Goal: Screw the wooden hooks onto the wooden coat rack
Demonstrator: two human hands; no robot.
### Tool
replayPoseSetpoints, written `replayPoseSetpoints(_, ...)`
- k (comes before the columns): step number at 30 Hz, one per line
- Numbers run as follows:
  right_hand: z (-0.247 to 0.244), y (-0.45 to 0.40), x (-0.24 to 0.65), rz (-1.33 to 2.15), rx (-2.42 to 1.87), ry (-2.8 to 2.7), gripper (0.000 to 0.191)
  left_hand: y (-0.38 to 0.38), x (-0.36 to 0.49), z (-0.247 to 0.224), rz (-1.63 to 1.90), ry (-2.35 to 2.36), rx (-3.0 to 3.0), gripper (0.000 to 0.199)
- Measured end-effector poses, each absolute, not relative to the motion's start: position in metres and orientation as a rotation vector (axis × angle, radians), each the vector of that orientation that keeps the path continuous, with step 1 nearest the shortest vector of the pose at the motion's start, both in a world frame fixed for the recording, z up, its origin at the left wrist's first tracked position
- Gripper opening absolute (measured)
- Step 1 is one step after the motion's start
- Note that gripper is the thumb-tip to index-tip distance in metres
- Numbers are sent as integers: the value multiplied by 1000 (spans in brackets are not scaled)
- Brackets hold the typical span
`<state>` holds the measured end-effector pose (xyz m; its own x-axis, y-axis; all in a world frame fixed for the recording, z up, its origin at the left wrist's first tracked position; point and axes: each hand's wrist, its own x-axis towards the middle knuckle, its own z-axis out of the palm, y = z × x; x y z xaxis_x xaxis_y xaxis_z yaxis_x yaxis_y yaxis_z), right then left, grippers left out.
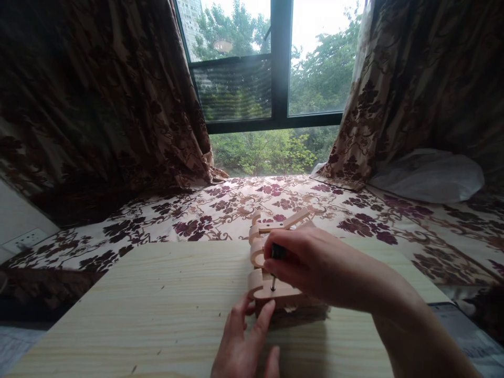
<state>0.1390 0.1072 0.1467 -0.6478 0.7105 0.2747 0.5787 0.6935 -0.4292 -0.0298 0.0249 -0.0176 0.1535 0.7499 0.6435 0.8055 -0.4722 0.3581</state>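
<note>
My right hand (311, 257) is closed around the dark handle of a screwdriver (278, 252). Its metal shaft points down, and the tip meets the top of a pale wooden assembly (256, 282) near the front end. Rounded, curved wooden pieces line the left side of this assembly, and a slanted wooden bar sticks up at its far end. Beneath the front lies a darker, rough-edged block (299, 315). With fingers and thumb on the front left corner, my left hand (246, 338) grips the assembly. The right hand hides much of its middle.
Everything sits on a light wooden board (157, 304) with small dark specks. Behind it spreads a floral cloth (252, 197) up to a window (279, 63) between curtains. A white plastic bag (429, 176) lies at right; a wall socket (25, 241) is at left.
</note>
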Motion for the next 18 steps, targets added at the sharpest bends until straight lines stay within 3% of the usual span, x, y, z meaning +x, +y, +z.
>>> replayPoseSetpoints(8, 138, 130, 134, 402, -1214, -2356, 26, 25, -29, -17, -1236, -1573, -2296, 55)
replayPoseSetpoints(14, 143, 118, 138, 408, -1014, -2418, 8, 25, -29, -14, -1214, -1564, -2331, 56)
replayPoseSetpoints(18, 140, 119, 138, 323, -1076, -2405, 16, 25, -30, -15, -1215, -1563, -2351, 55)
